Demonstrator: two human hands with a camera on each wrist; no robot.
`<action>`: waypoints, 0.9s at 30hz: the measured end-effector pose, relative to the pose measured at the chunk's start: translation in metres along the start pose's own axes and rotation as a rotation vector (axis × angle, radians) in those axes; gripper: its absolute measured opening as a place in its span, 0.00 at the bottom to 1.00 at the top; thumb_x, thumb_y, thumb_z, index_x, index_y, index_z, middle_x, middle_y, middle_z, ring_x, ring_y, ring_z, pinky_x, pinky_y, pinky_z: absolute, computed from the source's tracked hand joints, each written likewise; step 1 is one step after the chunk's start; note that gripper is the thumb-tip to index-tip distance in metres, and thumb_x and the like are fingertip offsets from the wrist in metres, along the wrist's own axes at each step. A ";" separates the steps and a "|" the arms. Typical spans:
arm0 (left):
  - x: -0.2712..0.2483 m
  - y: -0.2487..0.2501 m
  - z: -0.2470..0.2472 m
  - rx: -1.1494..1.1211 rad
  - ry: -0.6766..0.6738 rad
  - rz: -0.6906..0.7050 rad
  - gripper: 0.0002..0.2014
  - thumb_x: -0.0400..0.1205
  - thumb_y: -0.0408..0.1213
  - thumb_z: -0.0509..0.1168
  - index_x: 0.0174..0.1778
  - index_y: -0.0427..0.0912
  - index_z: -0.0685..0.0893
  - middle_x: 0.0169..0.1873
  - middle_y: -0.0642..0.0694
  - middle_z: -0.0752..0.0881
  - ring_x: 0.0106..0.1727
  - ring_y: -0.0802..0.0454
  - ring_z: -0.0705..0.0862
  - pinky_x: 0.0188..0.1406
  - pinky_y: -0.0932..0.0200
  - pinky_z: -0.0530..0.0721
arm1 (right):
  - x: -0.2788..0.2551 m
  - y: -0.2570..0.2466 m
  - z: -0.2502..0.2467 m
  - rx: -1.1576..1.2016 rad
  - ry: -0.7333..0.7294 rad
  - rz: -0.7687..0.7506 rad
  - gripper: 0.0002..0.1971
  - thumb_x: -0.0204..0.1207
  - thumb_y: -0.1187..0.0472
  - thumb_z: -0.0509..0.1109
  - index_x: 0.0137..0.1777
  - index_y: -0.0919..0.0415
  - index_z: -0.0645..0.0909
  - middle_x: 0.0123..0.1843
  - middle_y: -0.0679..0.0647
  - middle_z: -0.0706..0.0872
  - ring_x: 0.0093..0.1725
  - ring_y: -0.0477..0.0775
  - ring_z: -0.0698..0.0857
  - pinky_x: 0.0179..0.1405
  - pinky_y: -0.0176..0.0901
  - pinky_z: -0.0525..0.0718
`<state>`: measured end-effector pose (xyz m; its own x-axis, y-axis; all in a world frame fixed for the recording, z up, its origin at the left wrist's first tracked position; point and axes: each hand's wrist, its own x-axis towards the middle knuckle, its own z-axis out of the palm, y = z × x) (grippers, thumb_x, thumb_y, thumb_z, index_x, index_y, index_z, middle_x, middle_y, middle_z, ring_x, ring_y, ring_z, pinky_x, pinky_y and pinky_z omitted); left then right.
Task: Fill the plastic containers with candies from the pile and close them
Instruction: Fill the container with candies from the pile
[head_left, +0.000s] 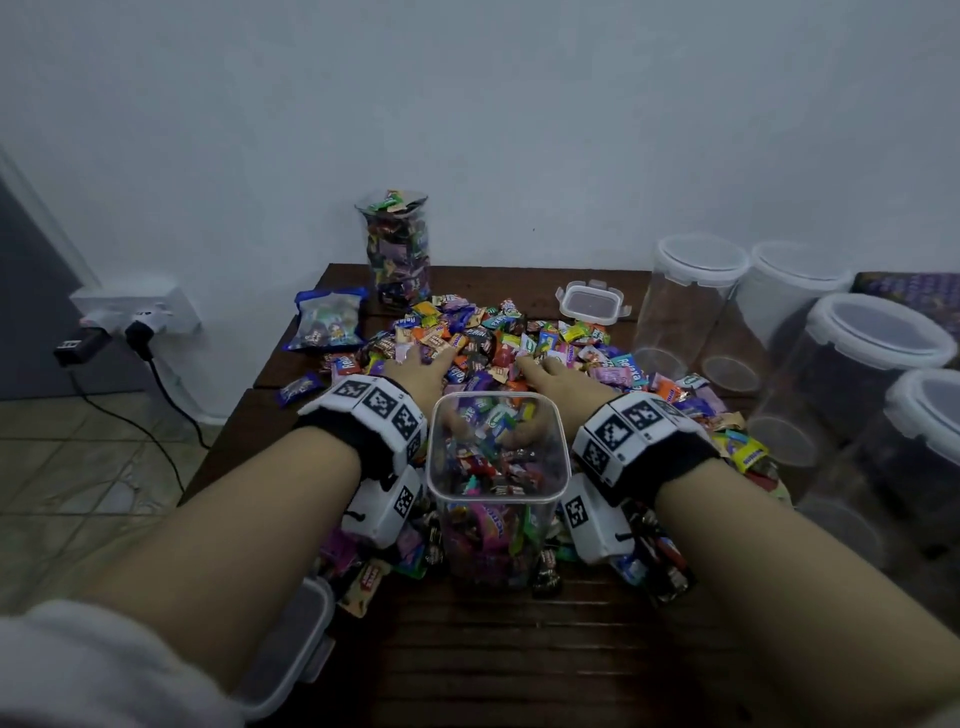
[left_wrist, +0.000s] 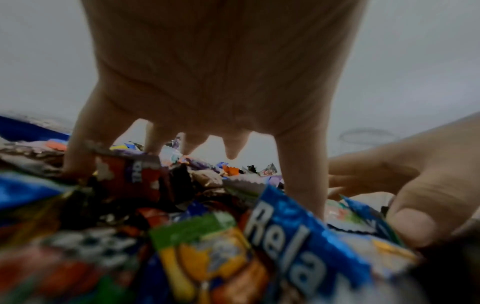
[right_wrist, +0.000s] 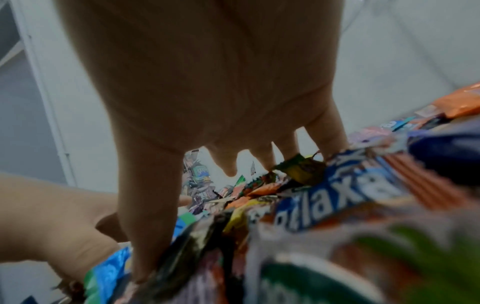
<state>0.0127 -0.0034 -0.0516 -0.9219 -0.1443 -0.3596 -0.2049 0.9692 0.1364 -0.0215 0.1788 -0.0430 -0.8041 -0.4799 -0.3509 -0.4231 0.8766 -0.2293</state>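
A heap of wrapped candies (head_left: 498, 338) covers the middle of the dark wooden table (head_left: 519, 649). In front of it stands a clear square container (head_left: 496, 500), lidless and partly filled with candies. Both hands reach past it into the heap. My left hand (head_left: 421, 364) lies on the candies with fingers spread; in the left wrist view its fingers (left_wrist: 233, 144) point down into the wrappers (left_wrist: 285, 236). My right hand (head_left: 545, 371) lies close beside it, its fingers (right_wrist: 228, 164) likewise spread and dipped among the candies (right_wrist: 337, 195). Neither hand visibly holds a candy.
A full tall container (head_left: 397, 249) stands at the back by the wall, with a blue candy bag (head_left: 327, 319) to its left. A loose lid (head_left: 592, 301) lies behind the heap, another (head_left: 291, 649) at the front left edge. Several empty lidded containers (head_left: 691, 301) crowd the right side.
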 end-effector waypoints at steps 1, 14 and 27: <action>0.002 0.001 0.000 0.019 -0.019 -0.002 0.52 0.73 0.60 0.71 0.84 0.57 0.42 0.81 0.31 0.48 0.77 0.25 0.60 0.72 0.33 0.69 | 0.002 -0.001 -0.001 -0.027 -0.019 0.009 0.55 0.64 0.33 0.74 0.83 0.46 0.43 0.82 0.57 0.54 0.77 0.64 0.64 0.69 0.61 0.74; 0.000 0.003 -0.015 0.073 0.016 0.081 0.20 0.83 0.42 0.65 0.71 0.45 0.79 0.65 0.41 0.83 0.66 0.39 0.78 0.64 0.50 0.77 | 0.010 -0.011 -0.004 -0.124 -0.002 -0.014 0.24 0.79 0.51 0.66 0.75 0.45 0.68 0.67 0.62 0.69 0.60 0.67 0.79 0.56 0.51 0.80; -0.006 -0.007 -0.009 -0.024 0.191 0.028 0.12 0.82 0.38 0.66 0.33 0.37 0.78 0.28 0.43 0.74 0.39 0.43 0.74 0.35 0.55 0.70 | 0.006 -0.018 -0.012 -0.075 0.063 -0.040 0.15 0.80 0.60 0.65 0.66 0.62 0.80 0.60 0.63 0.83 0.59 0.62 0.81 0.51 0.44 0.77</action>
<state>0.0168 -0.0115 -0.0424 -0.9727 -0.1544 -0.1735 -0.1835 0.9688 0.1668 -0.0236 0.1603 -0.0304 -0.8099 -0.5130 -0.2845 -0.4832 0.8584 -0.1723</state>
